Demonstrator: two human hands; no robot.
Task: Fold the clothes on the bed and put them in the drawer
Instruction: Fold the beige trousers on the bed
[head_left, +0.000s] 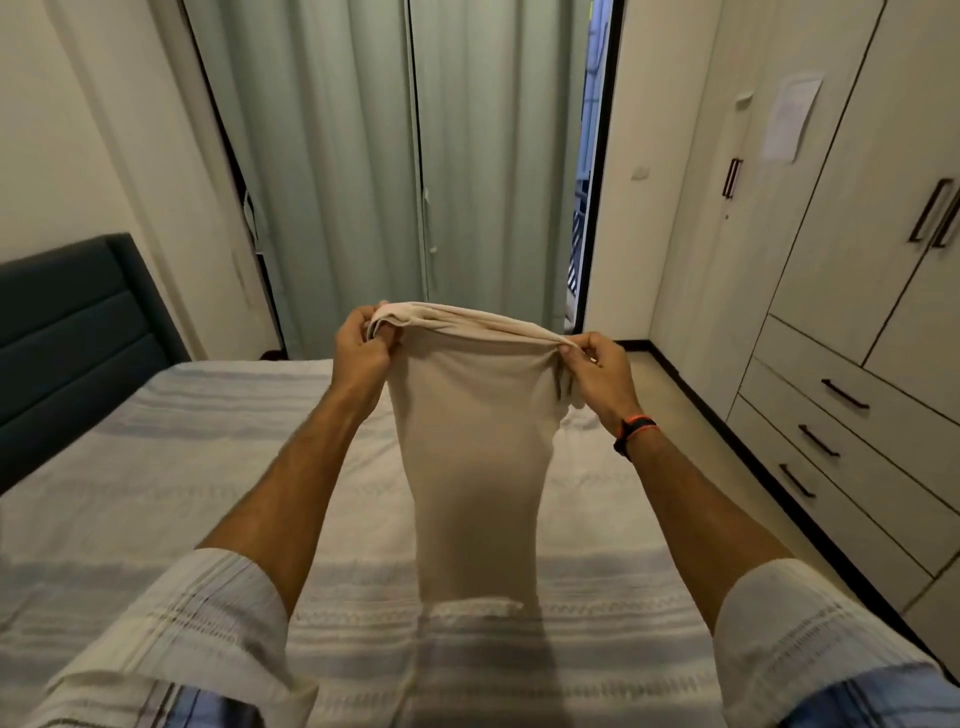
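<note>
Beige garment (470, 467) pinched at top corners by left hand (361, 348) and right hand (597, 366), hanging over bed (156, 441); paper (789, 117) at 2 o'clock unreadable

I hold both arms stretched out in front of me at about the same height, sleeves rolled to the elbows, my left hand (361, 345) and right hand (597, 364) each pinched closed, thumbs against fingers, knuckles turned toward me, a dark band on my right wrist
</note>
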